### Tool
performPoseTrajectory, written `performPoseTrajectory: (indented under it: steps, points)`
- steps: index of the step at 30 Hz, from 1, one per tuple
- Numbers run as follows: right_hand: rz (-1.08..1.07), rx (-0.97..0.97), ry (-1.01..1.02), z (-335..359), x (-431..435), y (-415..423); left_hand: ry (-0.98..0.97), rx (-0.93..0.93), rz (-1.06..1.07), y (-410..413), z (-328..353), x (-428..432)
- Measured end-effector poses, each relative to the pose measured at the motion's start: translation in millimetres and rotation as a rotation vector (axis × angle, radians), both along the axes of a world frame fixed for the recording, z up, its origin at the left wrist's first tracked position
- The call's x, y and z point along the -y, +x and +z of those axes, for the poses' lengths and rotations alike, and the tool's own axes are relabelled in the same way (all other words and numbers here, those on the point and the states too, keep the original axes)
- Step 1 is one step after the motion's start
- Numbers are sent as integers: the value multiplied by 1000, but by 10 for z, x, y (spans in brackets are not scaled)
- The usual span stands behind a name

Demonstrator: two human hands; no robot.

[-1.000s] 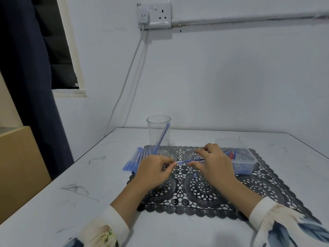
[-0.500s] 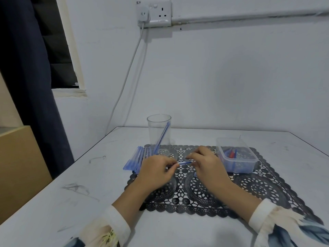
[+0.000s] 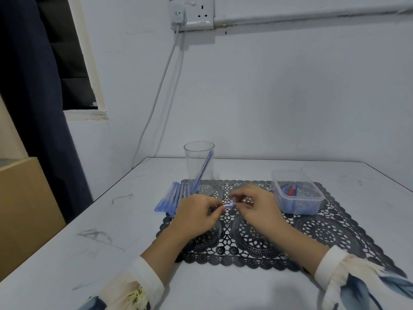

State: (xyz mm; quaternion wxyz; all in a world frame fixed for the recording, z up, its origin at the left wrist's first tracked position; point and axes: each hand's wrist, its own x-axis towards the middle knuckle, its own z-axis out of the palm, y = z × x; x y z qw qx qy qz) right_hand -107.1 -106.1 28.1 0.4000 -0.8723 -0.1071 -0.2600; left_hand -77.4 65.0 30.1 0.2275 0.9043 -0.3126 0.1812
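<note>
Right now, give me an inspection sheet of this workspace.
Surface: scuffed white table, black lace mat on it.
Job's things: blue pen over the mat; pen row at mat's left edge; leaning pen in clear cup.
Clutter: plastic tub of blue and red pieces.
Grippers: left hand and right hand both pinch the blue pen.
Cables: white cable hangs from wall plug, behind the table.
Surroundings: dark curtain, wooden cabinet at left.

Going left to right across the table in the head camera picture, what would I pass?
Row of blue plastic pens lying flat → left hand → thin blue pen pinched between both hands → right hand → clear plastic box holding blue and red pieces.
</note>
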Motion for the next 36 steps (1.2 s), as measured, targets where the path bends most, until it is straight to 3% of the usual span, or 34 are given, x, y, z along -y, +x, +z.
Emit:
performPoseTrajectory:
  steps: [5,12,20,36]
  points:
    - [22,-147,286,100,36,-7,-7,-8,7,12,3,-3]
    - [-110,-186,-136,110,234,113,-15,-52,21,39,12,-14]
    - [-14,-321,-462,81,303,157,-7,-37,46,74,-1,-42]
    - [64,-408,-518,100,229,100,-1,-29,56,80,-13,-42]
